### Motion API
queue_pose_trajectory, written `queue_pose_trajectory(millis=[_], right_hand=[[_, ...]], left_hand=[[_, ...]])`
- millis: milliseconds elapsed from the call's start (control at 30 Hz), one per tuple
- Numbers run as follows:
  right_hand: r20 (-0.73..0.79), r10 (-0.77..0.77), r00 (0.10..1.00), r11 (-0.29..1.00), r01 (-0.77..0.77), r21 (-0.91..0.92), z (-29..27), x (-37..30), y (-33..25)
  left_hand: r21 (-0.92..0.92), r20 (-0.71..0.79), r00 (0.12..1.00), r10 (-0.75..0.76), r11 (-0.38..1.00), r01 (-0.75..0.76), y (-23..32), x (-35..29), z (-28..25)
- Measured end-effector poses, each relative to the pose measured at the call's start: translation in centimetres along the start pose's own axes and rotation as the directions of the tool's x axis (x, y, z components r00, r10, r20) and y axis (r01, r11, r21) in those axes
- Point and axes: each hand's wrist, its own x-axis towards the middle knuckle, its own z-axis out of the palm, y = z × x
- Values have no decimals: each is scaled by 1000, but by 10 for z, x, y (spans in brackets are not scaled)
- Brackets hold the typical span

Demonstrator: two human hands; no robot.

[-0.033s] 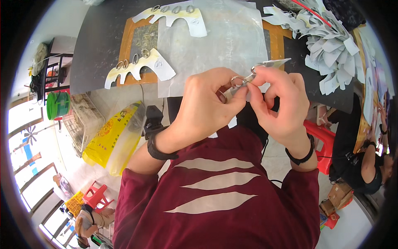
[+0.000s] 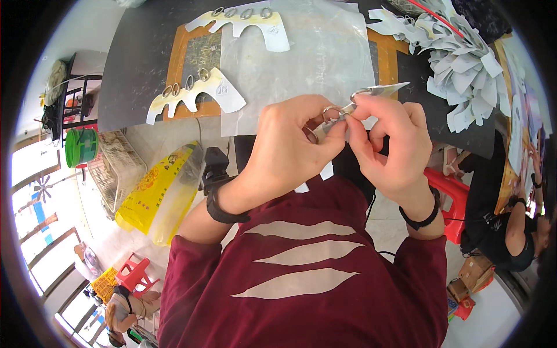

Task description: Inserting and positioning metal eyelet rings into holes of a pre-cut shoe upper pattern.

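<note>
Between my hands is a white scalloped card (image 2: 390, 89) with oval metal rings (image 2: 332, 112) along its edge. My left hand (image 2: 293, 136) is closed around one part of it, thumb and fingers beside a ring. The right hand (image 2: 394, 136) pinches at the same card, thumb and forefinger meeting next to that ring. What exactly lies between those fingertips is too small to tell. Two similar cards lie on the table: a nearer ringed card (image 2: 200, 93) at the left and a farther ringed card (image 2: 255, 24) behind it.
Translucent sheeting (image 2: 296, 64) covers the middle of the dark table (image 2: 136, 69). A heap of white cards (image 2: 464, 72) rises at the right. Below the table's left side stand a yellow bag (image 2: 156, 191) and a plastic crate (image 2: 119, 165). Another person (image 2: 499, 214) sits at the right, near a red stool (image 2: 447, 200).
The held card has tilted very slightly, its pointed end a touch farther right. Both hands keep nearly the same grip and place.
</note>
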Motion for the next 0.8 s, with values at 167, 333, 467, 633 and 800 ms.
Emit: queue_pose_trajectory(millis=[167,333,467,633,800], right_hand=[[-81,-232,969,970,225,-88,2,-2,11],[86,2,996,992,-13,122,-6,3,15],[161,306,938,842,-346,414,-9,9,8],[207,267,941,857,-330,396,-11,13,12],[128,334,934,820,-354,449,-5,14,9]], left_hand=[[-183,77,995,-62,980,76,-5,5,1],[-171,79,997,-26,984,39,-9,8,1],[-37,146,989,-3,999,9,-3,9,-4],[-46,136,991,-9,999,15,-2,9,-5],[-48,129,992,13,999,-7,-3,9,-7]])
